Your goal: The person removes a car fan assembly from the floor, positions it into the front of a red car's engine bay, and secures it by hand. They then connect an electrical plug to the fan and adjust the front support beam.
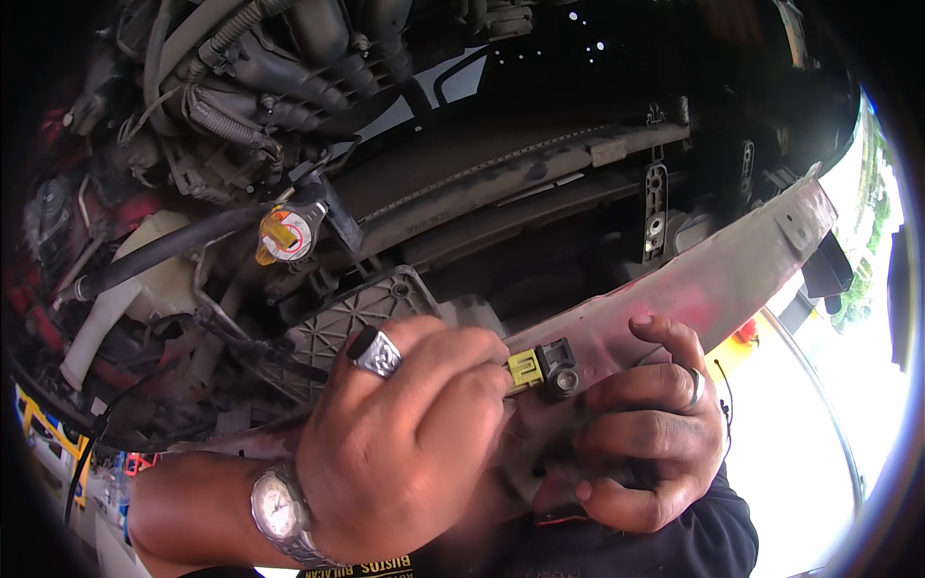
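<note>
My left hand [414, 414], wearing a broad silver ring and a wristwatch [279, 508], is closed with its fingertips pinching a yellow electrical connector [525, 370]. Joined to the connector's right end is a small black sensor [558, 370] with a round metal-lined hole. Both show in front of the faded red panel bar [597, 332]; whether the sensor is fastened to it I cannot tell. Just right of the sensor, my right hand [650, 424] has its fingers loosely curled and apart, with nothing visible in them. It wears a thin ring.
An engine bay surrounds the hands. A radiator cap [287, 234] with a yellow tab sits left of centre, beside a black hose [164, 252] and a pale reservoir [159, 270]. The radiator's top edge [482, 188] runs behind. An upright metal bracket [655, 212] stands beyond the bar.
</note>
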### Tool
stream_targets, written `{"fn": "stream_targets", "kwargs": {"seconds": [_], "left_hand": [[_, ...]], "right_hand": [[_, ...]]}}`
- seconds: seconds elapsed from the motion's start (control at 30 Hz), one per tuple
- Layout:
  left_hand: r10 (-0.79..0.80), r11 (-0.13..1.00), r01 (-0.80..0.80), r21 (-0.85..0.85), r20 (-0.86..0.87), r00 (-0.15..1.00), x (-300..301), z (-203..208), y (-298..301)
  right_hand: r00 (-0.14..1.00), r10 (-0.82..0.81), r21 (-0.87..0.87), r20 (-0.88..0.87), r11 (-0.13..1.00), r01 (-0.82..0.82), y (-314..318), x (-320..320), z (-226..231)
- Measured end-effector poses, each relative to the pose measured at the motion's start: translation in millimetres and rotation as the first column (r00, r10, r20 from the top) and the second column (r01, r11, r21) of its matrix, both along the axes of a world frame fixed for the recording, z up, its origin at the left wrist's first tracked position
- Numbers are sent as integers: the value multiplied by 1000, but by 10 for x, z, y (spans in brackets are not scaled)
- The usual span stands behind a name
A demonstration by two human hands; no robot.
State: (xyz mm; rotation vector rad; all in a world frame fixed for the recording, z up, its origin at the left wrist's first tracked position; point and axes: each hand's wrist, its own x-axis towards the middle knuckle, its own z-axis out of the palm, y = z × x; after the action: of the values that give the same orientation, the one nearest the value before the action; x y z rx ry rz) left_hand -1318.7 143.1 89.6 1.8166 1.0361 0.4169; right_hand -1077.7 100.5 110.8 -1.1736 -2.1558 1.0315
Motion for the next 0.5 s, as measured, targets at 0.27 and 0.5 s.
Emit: {"fn": "stream_targets", "kwargs": {"seconds": [0.27,0.5], "left_hand": [[-12,995,5,-104,-68,998,52,56,38],[-27,976,28,-218,6,1000,34,-35,119]], "right_hand": [[1000,15,-6,19,1000,-15,28,-12,16],[999,32,88,30,996,-35,-3,7,-3]]}}
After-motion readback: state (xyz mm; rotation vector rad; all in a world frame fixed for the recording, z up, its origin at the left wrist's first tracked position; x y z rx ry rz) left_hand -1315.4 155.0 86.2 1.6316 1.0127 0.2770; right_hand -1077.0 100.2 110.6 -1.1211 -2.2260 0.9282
